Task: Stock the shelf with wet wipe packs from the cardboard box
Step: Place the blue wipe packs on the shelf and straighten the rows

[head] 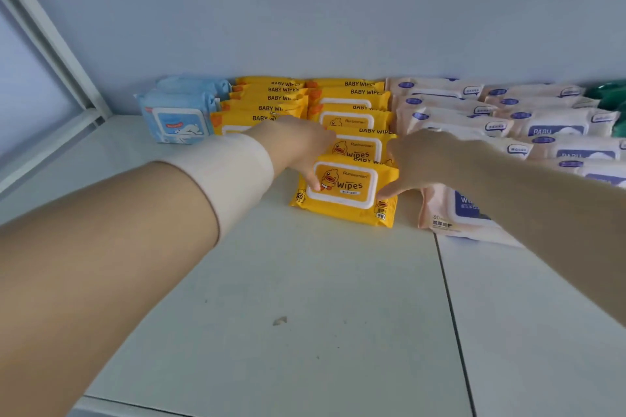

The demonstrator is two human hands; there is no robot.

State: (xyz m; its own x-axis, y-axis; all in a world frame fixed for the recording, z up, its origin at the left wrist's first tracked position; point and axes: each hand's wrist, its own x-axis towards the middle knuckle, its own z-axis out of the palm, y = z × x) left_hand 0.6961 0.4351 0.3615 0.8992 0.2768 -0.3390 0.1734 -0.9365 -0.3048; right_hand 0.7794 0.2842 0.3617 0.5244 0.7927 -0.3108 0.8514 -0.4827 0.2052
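Observation:
A yellow wet wipe pack [349,188] with a duck on its lid stands upright at the front of a row of like yellow packs [352,118] on the white shelf [305,298]. My left hand [298,145] grips its left edge, thumb on the lid. My right hand [416,162] holds its right edge, thumb at the lower right corner. A second row of yellow packs [271,101] runs behind my left hand. The cardboard box is out of view.
Light blue packs [176,118] stand at the far left of the rows. Pale peach packs with blue labels [491,115] fill the right side, one [450,213] lying under my right forearm. Green packs [609,98] sit far right. A white frame post [50,44] rises left.

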